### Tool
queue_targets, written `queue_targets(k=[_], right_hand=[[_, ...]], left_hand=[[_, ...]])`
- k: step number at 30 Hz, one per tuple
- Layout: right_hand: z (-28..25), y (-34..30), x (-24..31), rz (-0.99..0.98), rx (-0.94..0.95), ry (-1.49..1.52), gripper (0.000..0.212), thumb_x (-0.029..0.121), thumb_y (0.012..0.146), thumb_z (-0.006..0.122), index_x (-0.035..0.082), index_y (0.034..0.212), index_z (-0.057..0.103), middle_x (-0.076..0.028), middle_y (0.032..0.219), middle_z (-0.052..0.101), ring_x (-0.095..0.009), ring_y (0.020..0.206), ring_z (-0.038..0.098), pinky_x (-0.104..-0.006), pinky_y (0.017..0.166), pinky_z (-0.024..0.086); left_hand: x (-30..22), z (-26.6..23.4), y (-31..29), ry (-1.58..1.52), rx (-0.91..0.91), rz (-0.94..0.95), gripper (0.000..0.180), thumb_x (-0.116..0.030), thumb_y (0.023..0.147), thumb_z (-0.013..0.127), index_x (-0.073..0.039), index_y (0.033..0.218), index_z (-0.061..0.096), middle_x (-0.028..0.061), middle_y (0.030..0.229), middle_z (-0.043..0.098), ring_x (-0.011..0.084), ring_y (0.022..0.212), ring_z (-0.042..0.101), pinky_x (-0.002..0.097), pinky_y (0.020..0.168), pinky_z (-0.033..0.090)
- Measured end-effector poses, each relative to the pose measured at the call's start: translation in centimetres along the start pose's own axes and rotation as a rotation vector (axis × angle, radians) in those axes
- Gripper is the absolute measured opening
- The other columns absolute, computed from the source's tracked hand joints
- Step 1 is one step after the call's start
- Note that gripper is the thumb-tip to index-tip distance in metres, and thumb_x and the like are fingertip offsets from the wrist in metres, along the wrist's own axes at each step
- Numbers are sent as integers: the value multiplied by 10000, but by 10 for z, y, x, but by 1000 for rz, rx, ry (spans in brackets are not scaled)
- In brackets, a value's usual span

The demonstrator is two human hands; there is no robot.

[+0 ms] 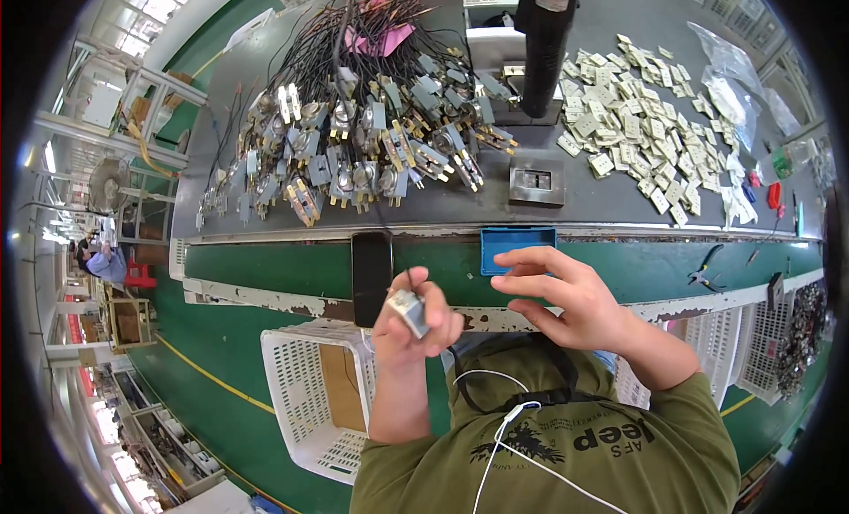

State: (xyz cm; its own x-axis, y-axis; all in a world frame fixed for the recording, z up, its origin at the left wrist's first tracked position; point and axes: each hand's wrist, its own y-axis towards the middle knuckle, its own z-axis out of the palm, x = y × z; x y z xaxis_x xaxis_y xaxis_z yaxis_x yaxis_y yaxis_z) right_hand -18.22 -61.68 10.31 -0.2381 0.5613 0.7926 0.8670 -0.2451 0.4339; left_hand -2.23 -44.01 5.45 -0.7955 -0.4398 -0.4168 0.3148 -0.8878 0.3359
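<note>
My left hand [424, 318] is closed around a small grey and white plug piece [409, 311], held up near my body just right of a black phone [372, 280]. Some blur hides the detail of that piece. My right hand [566, 293] is open, fingers spread and pointing left, with nothing in it. Just beyond its fingertips lies a shallow blue tray [517, 240]. Past the table's near edge, a heap of grey plug pieces [354, 173] with black cables spreads over the left half. Many loose cream-coloured plates [632, 120] are scattered on the right.
A black column [546, 49] rises behind a square metal fixture [537, 182]. Pliers [706, 268] rest on the green ledge at right, with red-handled cutters [775, 195] farther back. A white crate [309, 372] stands below on the left. Clear plastic bags [730, 63] lie at far right.
</note>
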Motion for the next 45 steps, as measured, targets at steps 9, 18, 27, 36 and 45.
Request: queue_targets(k=[9,18,27,36,45], right_hand=[[-6,-11,-7,160,63,71,393,-89,777,671,61,1138,633,-165,1221,578,-264,996,628,-356,849,529],[-5,-25,-26,174,-5,11,336,-102,804,615,19,1118,605,-188,1214,573,-233,917,653,-338,805,528],[-14,-28,-31,260,-22,3,298,-114,819,608,3,1093,609,-153,1198,581,-217,909,665,-310,797,530],[-10,-33,-28,253,-50,-35,353,-20,833,662,89,1167,633,-128,1226,573,-233,888,647,-327,765,531],[-15,-44,-25,233,-64,23,348,-54,830,647,70,1155,632,-139,1226,570,-241,990,628,-322,791,538]], left_hand=[[-141,-16,-113,1214,-492,355,392,-125,863,699,-155,1179,469,99,1167,545,231,983,521,346,847,438],[-166,-198,-425,516,-1520,558,408,-163,920,650,-46,1281,500,97,1243,573,209,1151,541,350,1000,439],[-154,-239,-462,1704,-2015,-152,460,-283,954,560,10,1302,493,214,1300,536,344,1188,524,433,969,444],[-119,6,65,2171,-518,413,401,-146,887,655,-30,1243,511,137,1278,548,268,1168,535,372,1000,403],[-61,7,162,2692,-279,-164,498,-372,725,790,-59,1050,579,113,1026,536,312,975,593,403,835,482]])
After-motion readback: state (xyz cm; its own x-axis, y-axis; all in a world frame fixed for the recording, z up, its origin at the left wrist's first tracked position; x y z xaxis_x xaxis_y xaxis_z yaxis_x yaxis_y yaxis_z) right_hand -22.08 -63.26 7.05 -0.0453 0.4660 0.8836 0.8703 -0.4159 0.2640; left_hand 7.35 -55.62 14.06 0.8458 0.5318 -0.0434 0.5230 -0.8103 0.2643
